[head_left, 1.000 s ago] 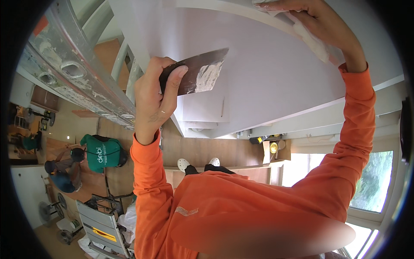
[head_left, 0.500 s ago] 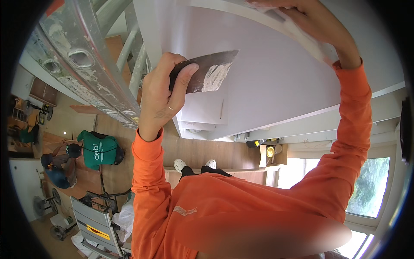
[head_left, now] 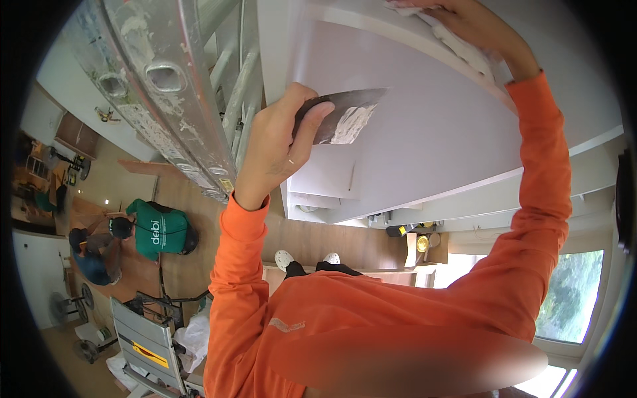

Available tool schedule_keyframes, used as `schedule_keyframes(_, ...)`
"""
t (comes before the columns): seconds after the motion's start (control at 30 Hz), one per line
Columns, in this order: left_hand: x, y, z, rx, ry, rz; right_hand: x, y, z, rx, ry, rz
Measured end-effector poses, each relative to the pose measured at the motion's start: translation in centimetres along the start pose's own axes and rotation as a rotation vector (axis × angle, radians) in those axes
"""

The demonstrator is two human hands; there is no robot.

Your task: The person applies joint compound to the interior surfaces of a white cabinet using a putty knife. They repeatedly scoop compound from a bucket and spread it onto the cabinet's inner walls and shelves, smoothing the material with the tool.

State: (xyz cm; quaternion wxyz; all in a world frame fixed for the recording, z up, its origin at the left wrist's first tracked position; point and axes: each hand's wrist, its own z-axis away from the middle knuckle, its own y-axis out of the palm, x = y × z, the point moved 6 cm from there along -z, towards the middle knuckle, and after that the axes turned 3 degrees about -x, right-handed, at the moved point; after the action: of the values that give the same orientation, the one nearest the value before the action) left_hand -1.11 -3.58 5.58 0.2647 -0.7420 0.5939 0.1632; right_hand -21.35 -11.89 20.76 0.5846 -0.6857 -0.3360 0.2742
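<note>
My left hand [head_left: 286, 129] is closed around a broad putty knife [head_left: 337, 117], thumb pressed on the dark blade. White putty [head_left: 355, 123] clings to the blade near its far right edge. Behind the knife, apart from it as far as I can see, is a pale grey-white panel [head_left: 431, 132]. High at the upper right, my right hand [head_left: 474, 26] is bent over the curved white edge [head_left: 378, 28] of the panel. Its fingers are partly cut off by the frame. Under the palm lies a white, smeared or crumpled thing [head_left: 458, 50] whose kind I cannot make out.
A putty-spattered metal ladder [head_left: 169, 93] stands close on my left. Below are two people [head_left: 159, 227] crouching on the floor, a folding platform [head_left: 147, 348] and several fans [head_left: 86, 348]. A cardboard box [head_left: 428, 251] sits near the window [head_left: 570, 298].
The whole view has shifted, so the ladder and people appear farther right. My left hand with the putty knife also appears farther right. My right hand has slid slightly along the curved edge.
</note>
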Motion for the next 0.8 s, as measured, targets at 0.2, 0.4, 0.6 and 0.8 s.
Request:
schedule_keyframes(0.2,0.4,-0.1,0.2,0.048,-0.056,0.018,-0.9,-0.5,2.3,0.034,0.132,0.02)
schedule_keyframes(0.4,-0.3,0.0,0.0,0.02,-0.025,-0.023,-4.8,-0.1,-1.8,0.001,0.001,0.291)
schedule_keyframes(0.6,0.2,0.3,0.0,0.035,-0.068,-0.029,-15.8,-4.5,-8.2,-0.343,0.42,0.37)
schedule_keyframes(0.8,0.2,0.3,0.1,0.029,-0.056,-0.051,-16.4,-9.4,-3.0,-0.779,0.535,0.602)
